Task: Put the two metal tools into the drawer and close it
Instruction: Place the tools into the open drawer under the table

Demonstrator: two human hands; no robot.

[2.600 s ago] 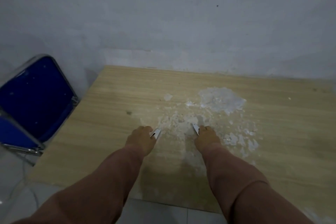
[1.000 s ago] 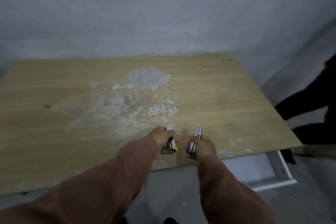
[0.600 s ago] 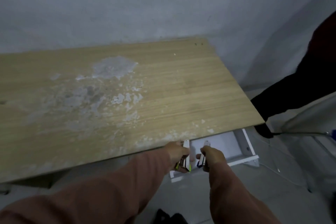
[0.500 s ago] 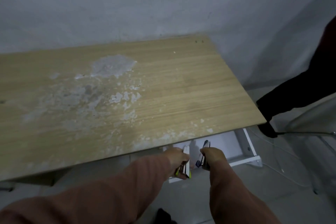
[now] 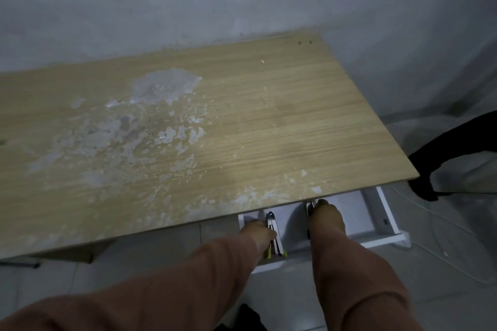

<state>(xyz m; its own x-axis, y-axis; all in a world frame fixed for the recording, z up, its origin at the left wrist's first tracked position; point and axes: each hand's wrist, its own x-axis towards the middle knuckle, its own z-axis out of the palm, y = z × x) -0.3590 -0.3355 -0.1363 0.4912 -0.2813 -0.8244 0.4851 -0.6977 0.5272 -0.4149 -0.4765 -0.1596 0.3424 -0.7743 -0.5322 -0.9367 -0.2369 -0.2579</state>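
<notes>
Gripping tools [image 5: 274, 234] in both hands [image 5: 326, 219] | open drawer [image 5: 382, 219] | scuffed table [image 5: 295, 121]

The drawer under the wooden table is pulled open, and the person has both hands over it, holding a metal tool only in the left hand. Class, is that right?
Not quite. The head view shows the drawer open, but both hands hold a tool: the left hand grips one metal tool, and the right hand grips another.
</notes>
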